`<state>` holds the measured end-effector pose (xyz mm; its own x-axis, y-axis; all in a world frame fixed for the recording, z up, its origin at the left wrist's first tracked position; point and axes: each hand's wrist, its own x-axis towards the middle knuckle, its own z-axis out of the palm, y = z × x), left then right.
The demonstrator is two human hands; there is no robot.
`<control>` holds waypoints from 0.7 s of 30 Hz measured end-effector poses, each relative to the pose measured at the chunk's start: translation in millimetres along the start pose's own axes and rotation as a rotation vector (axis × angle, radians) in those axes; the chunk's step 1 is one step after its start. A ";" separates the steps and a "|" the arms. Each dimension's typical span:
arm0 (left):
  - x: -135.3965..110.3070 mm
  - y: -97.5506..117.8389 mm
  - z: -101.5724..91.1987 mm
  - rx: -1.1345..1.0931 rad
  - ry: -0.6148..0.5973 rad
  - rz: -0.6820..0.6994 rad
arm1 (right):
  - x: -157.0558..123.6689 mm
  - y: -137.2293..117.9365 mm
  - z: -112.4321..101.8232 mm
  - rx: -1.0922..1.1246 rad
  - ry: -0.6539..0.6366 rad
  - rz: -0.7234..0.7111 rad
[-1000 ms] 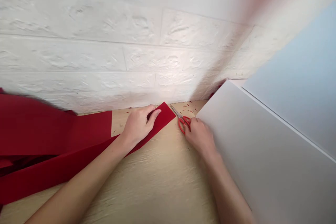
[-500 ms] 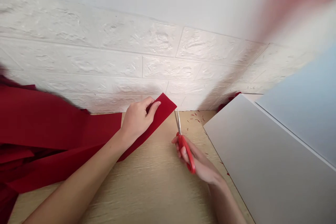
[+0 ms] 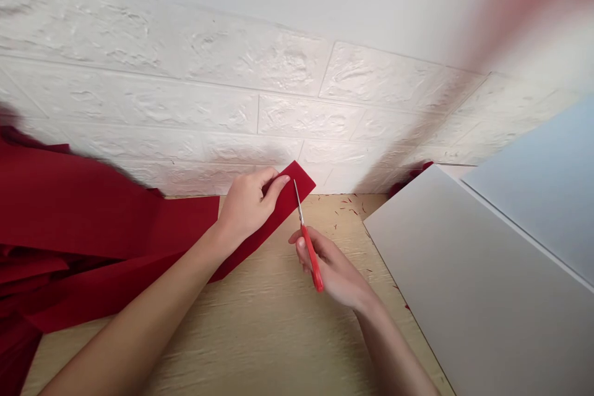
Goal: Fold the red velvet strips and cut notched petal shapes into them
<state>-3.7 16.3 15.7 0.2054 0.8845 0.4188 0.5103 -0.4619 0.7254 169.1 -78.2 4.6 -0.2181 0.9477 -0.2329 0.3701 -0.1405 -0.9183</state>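
My left hand (image 3: 248, 201) is closed on a strip of red fabric (image 3: 264, 229), pinching it near its far end between thumb and fingers. The squared end of the strip stands up past my fingertips, toward the wall. In my right hand (image 3: 325, 260) is a pair of red-handled scissors (image 3: 310, 257), gripped by the handles. One metal blade lies over the face of the strip, just right of my left thumb; the other blade is hard to see. The strip runs back beneath my left forearm to the left.
A heap of red fabric (image 3: 69, 204) fills the left side of the wooden table (image 3: 278, 334). White brick-patterned wall (image 3: 223, 99) rises behind. At right stands a large white panel or box (image 3: 464, 260). Small red scraps (image 3: 352, 201) lie near the wall.
The scissors have moved left, from beside the strip's corner to over the strip, and their blades have come together. My left hand keeps its pinch. The view has shifted slightly.
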 end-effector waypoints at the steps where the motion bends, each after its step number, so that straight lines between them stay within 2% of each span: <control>1: 1.2 -0.1 -1.1 -0.037 -0.017 -0.019 | 1.4 3.9 0.7 0.012 -0.004 -0.008; 7: 5.9 -2.9 -4.5 -0.158 -0.115 -0.125 | 4.2 19.4 6.5 0.037 -0.023 -0.044; 15: 5.4 -4.9 1.5 -0.128 -0.137 -0.080 | 5.0 17.4 6.6 0.052 -0.029 -0.058; 21: 5.7 -7.4 1.5 -0.105 -0.131 -0.095 | 7.5 27.1 7.8 0.119 -0.046 -0.046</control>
<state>-5.1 24.9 11.9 0.2710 0.9221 0.2763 0.4441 -0.3745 0.8140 170.4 -77.1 -24.5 -0.2750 0.9401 -0.2015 0.2500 -0.1324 -0.9592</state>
